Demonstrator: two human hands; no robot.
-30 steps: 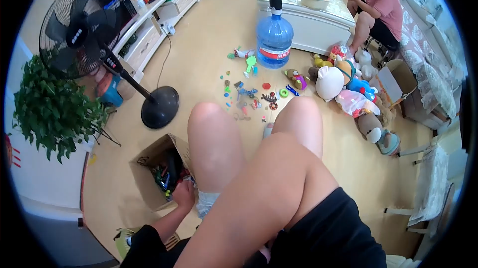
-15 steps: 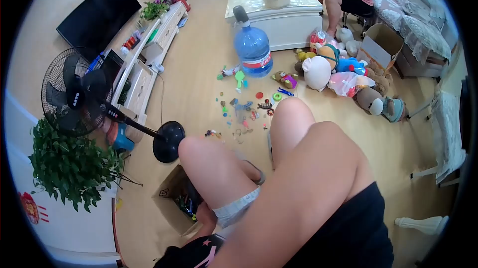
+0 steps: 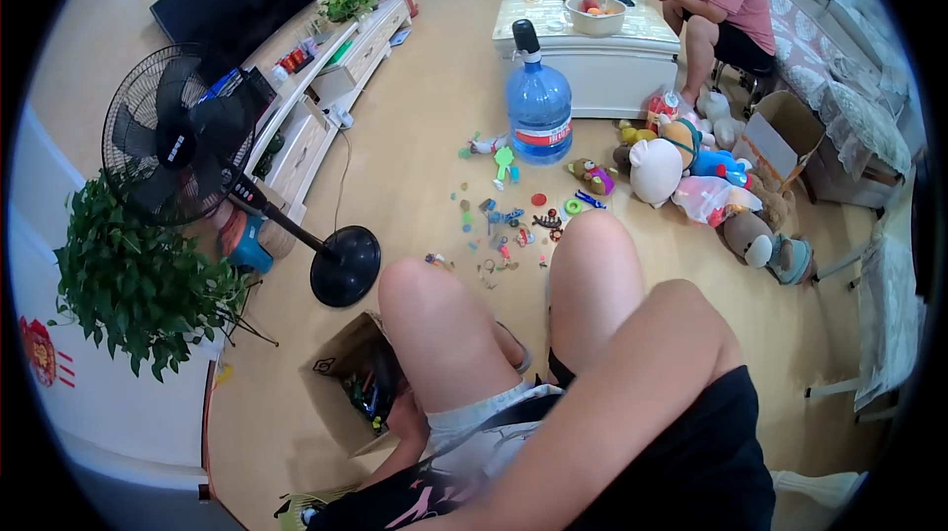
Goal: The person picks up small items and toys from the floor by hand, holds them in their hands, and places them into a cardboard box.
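Observation:
An open cardboard box [image 3: 331, 403] stands on the floor to the left of my bent legs, with several small dark and coloured toys [image 3: 370, 401] inside. My left hand [image 3: 407, 419] is at the box's near right edge, its fingers closed over the rim and partly hidden. My right forearm [image 3: 602, 398] crosses in front of my body toward the lower left, and the hand at its end is out of sight. Ahead of my knees, several small toys [image 3: 506, 217] lie scattered on the floor, among them a bright green toy [image 3: 504, 164].
A blue water bottle [image 3: 540, 114] stands before the white table [image 3: 612, 72]. Stuffed toys [image 3: 655, 173] are piled at right beside another cardboard box [image 3: 785, 136]. On the left are a standing fan [image 3: 346, 265] and a leafy plant [image 3: 138, 279]. Another person [image 3: 726, 3] sits behind the table.
My view has shifted, so the room appears farther right. A yellow-green object now shows at the lower left. My left hand stays at the box's edge.

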